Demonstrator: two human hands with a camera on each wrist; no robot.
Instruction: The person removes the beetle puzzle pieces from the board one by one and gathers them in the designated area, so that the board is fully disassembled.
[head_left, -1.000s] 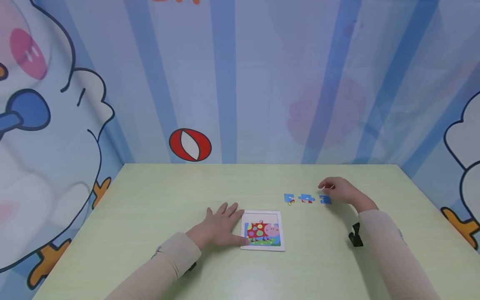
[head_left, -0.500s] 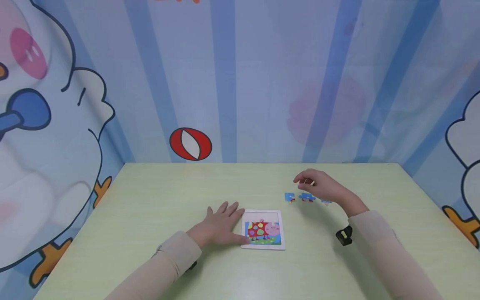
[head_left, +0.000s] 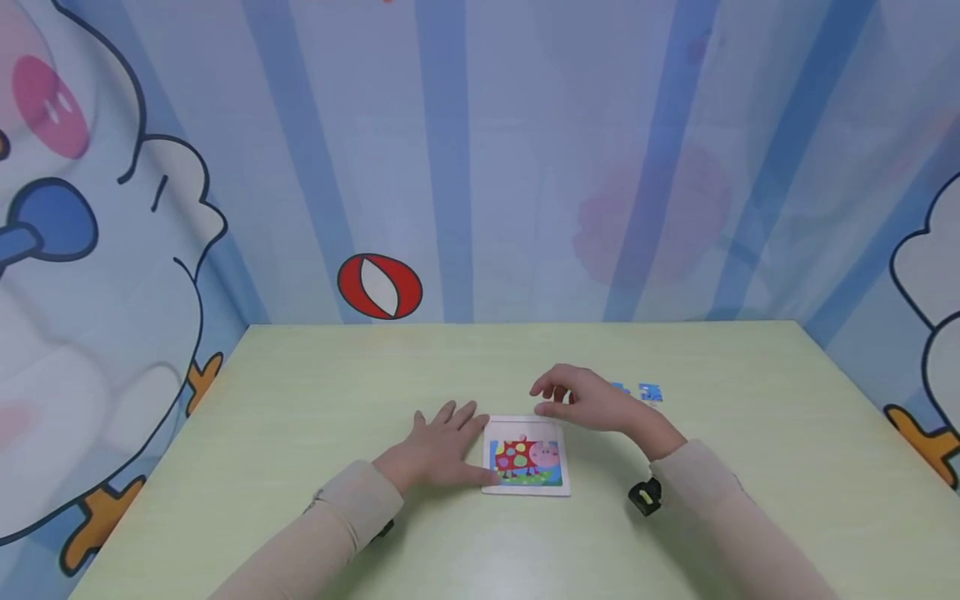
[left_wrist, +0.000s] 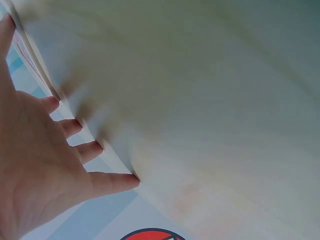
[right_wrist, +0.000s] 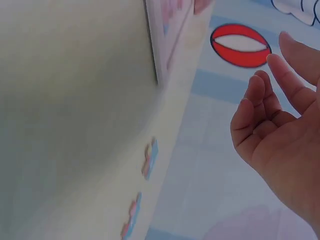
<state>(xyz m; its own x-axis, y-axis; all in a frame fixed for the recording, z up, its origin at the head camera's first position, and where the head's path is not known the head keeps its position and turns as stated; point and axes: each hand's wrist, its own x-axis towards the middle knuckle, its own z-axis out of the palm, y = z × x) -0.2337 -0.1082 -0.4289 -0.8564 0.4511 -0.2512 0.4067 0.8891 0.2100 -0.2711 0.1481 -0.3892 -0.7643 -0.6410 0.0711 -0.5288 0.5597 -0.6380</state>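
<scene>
A square white-framed jigsaw tray lies on the table, its lower part filled with a pink pig in a red spotted dress and the strip above bare white. My left hand rests flat beside it, fingers spread, thumb over its lower left corner. Above the tray's upper right corner hovers my right hand; the right wrist view shows its fingers loosely bent with nothing between them. Behind that hand are blue jigsaw pieces, one partly covered by the hand. Two jigsaw pieces show in the right wrist view.
The pale wooden table ends at a blue striped cloth backdrop printed with cartoon figures and a red ball. A black wrist device hangs under the right sleeve.
My right hand has moved left and nearer, from over the rightmost piece to the tray's upper right corner. That piece is uncovered again. The left hand and tray stay put.
</scene>
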